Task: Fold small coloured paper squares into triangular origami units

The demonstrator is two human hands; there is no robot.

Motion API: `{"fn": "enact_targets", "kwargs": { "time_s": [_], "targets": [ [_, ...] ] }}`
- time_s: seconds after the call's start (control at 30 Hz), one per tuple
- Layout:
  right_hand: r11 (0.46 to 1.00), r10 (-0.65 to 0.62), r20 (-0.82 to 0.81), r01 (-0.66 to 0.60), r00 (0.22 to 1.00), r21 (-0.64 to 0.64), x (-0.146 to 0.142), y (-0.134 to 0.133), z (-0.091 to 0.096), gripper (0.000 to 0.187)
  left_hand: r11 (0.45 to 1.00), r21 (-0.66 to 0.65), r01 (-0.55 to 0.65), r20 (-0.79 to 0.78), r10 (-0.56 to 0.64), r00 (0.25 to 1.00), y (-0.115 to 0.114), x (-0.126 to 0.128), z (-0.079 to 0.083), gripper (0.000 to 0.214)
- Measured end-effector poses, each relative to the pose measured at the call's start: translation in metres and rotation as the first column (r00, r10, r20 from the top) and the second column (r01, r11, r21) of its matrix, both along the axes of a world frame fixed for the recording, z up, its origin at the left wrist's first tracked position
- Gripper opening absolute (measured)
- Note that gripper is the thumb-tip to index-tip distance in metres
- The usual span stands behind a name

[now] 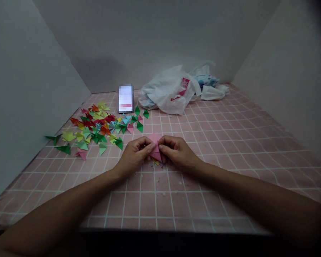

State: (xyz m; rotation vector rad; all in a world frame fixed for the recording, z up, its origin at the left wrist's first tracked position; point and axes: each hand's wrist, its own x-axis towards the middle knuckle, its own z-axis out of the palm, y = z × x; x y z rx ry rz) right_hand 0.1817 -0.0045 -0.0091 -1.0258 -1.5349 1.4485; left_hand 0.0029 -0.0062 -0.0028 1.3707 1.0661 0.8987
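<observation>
A folded piece of pink origami paper (156, 154) is held up between both hands over the middle of the table. My left hand (135, 152) pinches its left edge between thumb and fingers. On the other edge, my right hand (176, 151) grips the paper in the same way. The paper has a pointed lower end and a crease across it. Just beneath it lies something small and yellow (156, 163), mostly hidden, with tiny scraps around it. Many folded paper figures (96, 125) in red, green, yellow, pink and blue are spread to the left of my left hand.
A phone (125, 99) with a lit, blurred screen stands upright behind the paper figures. White plastic bags (171, 91) with red print lie crumpled at the back, beside a blue-patterned packet (207, 80). A pink checked cloth (230, 142) covers the table, with walls on three sides.
</observation>
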Motion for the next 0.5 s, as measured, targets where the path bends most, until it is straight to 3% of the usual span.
{"fn": "enact_targets", "kwargs": {
  "time_s": [0.2, 0.5],
  "targets": [
    [0.999, -0.018, 0.049, 0.016, 0.999, 0.049, -0.0004, 0.0, -0.0014, 0.01, 0.986, -0.166, -0.028, 0.109, 0.047, 0.993, -0.0008, 0.0015, -0.0021, 0.027],
    [0.999, -0.02, 0.05, 0.017, 0.999, 0.05, -0.0004, -0.0009, -0.0038, 0.01, 0.985, -0.17, -0.027, 0.151, 0.053, 0.987, 0.0006, 0.0018, -0.0023, 0.032]
  ]
}}
